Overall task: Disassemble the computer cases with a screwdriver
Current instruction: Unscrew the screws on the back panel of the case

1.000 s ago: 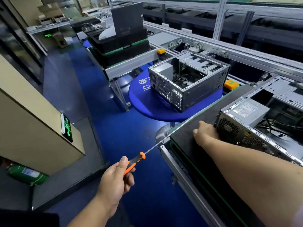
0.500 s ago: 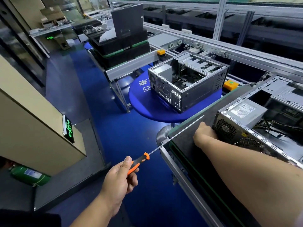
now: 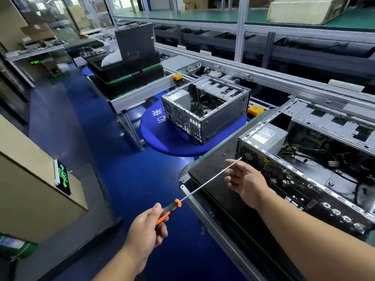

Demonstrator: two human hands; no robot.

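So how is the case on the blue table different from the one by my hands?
The far case sits on the round blue table, clear of both hands; the near case sits on a dark bench, with the right hand open beside its rear fans. The near case fills more of the view. Both are grey metal with the side panel off.

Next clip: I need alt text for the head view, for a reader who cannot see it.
A person's left hand grips an orange-and-black screwdriver whose long shaft points at the rear of an open computer case on a dark workbench, while the right hand hovers open beside the shaft. A second open case sits on a round blue table behind.
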